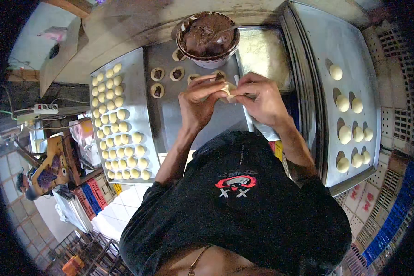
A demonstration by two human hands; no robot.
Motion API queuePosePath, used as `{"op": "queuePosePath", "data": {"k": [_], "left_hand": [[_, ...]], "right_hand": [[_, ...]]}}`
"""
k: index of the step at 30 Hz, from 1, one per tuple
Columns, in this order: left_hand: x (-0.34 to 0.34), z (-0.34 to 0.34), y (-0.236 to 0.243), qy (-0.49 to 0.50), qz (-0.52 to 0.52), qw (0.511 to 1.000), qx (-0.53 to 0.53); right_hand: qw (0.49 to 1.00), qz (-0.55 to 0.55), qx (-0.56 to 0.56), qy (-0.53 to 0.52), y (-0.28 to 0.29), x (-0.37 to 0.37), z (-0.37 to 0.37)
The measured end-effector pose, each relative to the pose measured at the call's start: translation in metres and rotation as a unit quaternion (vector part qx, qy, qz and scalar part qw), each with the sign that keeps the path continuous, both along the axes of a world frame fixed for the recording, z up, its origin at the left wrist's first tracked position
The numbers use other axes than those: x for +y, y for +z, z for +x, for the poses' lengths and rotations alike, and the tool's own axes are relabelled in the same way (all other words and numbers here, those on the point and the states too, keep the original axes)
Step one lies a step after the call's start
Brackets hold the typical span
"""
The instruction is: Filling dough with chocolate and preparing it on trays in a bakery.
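We've got left hand (198, 100) and right hand (263, 99) angled inward, meeting above the gray tray (230, 118). Fingers curled, both pinching one dough piece (229, 91), near the filling bowl (212, 62). Black shirt (262, 221): red-and-white print (237, 183), lettering too small for us to read.

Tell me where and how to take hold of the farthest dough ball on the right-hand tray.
Best come down from above and grip the dough ball lightly at its widest part, thumb and fingers on opposite sides. It is rounded, without a handle, and sits apart from the other dough balls on the right-hand tray, so there seems to be room all around.
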State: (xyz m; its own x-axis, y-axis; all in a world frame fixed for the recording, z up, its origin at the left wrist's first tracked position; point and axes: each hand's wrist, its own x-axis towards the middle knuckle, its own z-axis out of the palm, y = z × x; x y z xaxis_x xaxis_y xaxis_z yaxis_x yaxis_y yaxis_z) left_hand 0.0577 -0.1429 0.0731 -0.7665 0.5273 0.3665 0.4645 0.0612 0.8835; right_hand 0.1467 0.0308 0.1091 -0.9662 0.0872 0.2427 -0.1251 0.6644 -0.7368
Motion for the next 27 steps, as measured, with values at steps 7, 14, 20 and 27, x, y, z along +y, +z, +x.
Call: {"op": "queuePosePath", "data": {"k": [7,14,20,27], "left_hand": [[-0.005,0.029,0.009,0.018,0.061,0.997,-0.032],[-0.017,0.031,0.006,0.118,0.125,0.985,-0.010],[-0.015,0.044,0.002,0.200,0.291,0.933,-0.065],[-0.039,0.037,-0.023,0.155,0.256,0.807,-0.509]], "right_hand": [[0.991,-0.133,-0.013,-0.017,0.010,-0.018,-0.008],[0.991,-0.039,0.131,-0.008,0.003,-0.045,-0.015],[0.994,-0.087,0.068,0.006,0.011,-0.062,-0.014],[0.993,-0.003,0.077,0.092,0.003,-0.086,-0.020]]}}
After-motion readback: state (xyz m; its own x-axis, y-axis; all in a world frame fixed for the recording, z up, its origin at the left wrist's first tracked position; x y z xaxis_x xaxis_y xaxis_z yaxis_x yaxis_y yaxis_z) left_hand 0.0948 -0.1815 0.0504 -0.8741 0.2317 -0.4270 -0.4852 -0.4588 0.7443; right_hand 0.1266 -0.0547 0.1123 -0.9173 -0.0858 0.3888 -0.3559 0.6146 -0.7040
